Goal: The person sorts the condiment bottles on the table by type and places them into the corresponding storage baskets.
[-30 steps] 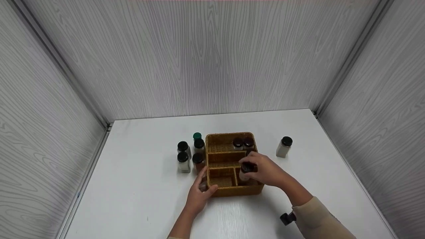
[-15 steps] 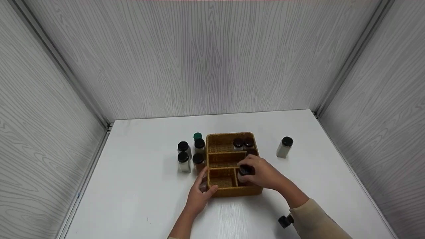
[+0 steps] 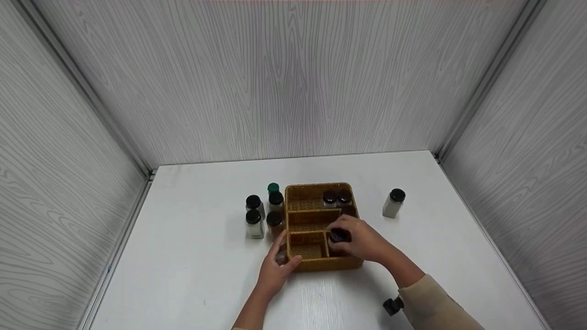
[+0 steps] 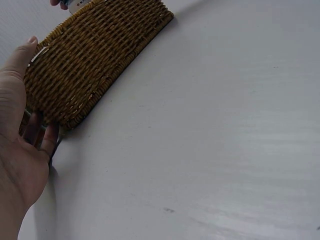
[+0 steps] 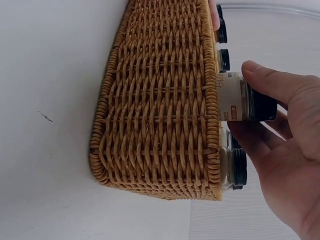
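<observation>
My right hand [image 3: 362, 239] pinches the black lid of a spice jar [image 5: 232, 97], its thumb on one side and fingers on the other. The jar stands partly sunk in the front right compartment of a brown wicker basket [image 3: 321, 265], its labelled glass showing above the rim in the right wrist view. My left hand [image 3: 274, 272] holds the basket's front left corner, thumb at the front rim and fingers along the left side. Dark-lidded jars [image 3: 329, 198] stand in the basket's back right. Another jar [image 5: 234, 167] shows beside my right hand in the right wrist view.
Left of the basket several jars stand close together: black-lidded ones [image 3: 254, 224] and a green-lidded one [image 3: 273, 188]. A lone jar of pale contents [image 3: 393, 203] stands to the right on the white table [image 3: 192, 275]. Grey wood-grain panels [image 3: 284, 82] enclose the table.
My right hand has lowered the spice jar further into the front right compartment, moving slightly left. My left hand has stayed at the basket corner.
</observation>
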`<state>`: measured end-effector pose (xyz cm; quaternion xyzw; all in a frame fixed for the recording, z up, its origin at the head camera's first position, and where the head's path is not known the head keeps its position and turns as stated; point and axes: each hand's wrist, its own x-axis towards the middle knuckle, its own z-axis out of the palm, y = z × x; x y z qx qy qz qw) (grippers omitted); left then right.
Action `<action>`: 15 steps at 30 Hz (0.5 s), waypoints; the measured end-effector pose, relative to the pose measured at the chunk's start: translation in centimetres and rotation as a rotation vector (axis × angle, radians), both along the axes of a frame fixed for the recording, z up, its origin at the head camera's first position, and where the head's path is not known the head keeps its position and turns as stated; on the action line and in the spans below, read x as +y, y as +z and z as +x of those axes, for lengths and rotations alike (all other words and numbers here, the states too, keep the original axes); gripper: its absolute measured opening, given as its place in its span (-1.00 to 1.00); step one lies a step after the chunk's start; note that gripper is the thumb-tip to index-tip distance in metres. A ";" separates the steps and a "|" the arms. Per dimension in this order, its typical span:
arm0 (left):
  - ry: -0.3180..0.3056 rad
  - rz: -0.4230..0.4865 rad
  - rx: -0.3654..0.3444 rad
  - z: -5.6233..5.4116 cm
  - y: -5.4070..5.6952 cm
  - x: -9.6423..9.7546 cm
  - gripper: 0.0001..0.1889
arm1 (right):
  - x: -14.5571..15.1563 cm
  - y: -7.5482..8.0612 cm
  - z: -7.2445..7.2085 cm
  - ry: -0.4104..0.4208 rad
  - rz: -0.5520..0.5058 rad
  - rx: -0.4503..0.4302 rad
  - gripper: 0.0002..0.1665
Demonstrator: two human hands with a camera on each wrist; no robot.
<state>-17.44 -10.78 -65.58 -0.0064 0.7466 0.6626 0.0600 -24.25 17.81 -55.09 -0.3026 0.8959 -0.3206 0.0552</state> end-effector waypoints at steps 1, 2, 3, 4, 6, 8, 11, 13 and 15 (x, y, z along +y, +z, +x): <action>0.000 -0.003 0.002 0.0 0.0 0.0 -0.09 | 0.0 -0.1 0.0 0.000 -0.003 0.000 -0.52; -0.001 -0.004 0.004 0.0 0.0 0.0 -0.09 | 0.0 -0.1 0.0 -0.001 -0.004 -0.002 -0.52; 0.000 -0.007 0.007 0.0 0.0 0.0 -0.09 | 0.0 -0.2 -0.1 0.000 -0.008 -0.003 -0.52; 0.000 -0.010 0.007 0.0 0.0 0.0 -0.09 | 0.0 -0.3 -0.1 0.000 -0.009 -0.003 -0.51; 0.000 -0.015 0.007 0.0 0.0 0.0 -0.09 | 0.0 -0.4 -0.1 -0.002 -0.011 -0.004 -0.51; 0.002 -0.017 0.006 0.0 0.1 0.0 -0.08 | 0.0 -0.5 -0.2 -0.005 -0.014 -0.005 -0.51; 0.001 -0.012 0.000 0.0 0.1 0.0 -0.08 | 0.0 -0.7 -0.2 -0.017 -0.022 -0.026 -0.48; 0.000 -0.009 -0.007 0.0 0.1 0.1 -0.08 | 0.0 -0.8 -0.3 -0.019 -0.031 -0.042 -0.47; -0.002 -0.004 -0.010 0.0 0.1 0.0 -0.09 | 0.1 -1.0 -0.4 -0.020 -0.037 -0.058 -0.46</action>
